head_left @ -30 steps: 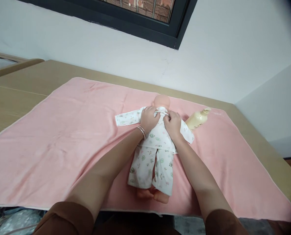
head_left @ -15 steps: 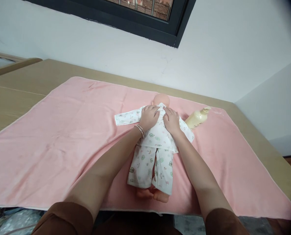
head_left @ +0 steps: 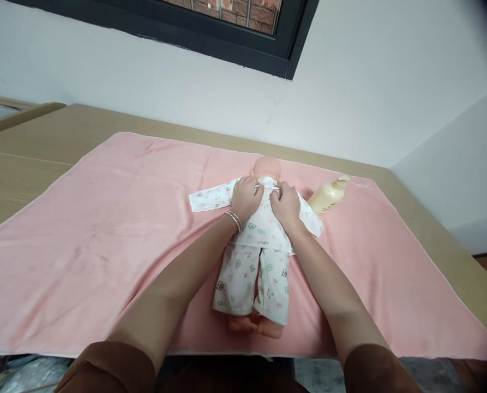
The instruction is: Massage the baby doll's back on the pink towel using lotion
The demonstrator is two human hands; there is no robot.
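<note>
A baby doll in white printed pyjamas lies on its back on a pink towel, head away from me. My left hand and my right hand rest on its chest just below the neck. The fingers of both hands are pinched on a thin white tie of the top, stretched between them. A bracelet sits on my left wrist. The doll's bare feet stick out near the towel's front edge.
A cream pump bottle lies on its side on the towel, right of the doll's shoulder. The towel covers a tan table set against a white wall under a dark window frame.
My hands went from lying on the doll's chest half a second ago to pinching the tie taut at the neck. The view has tilted slightly.
</note>
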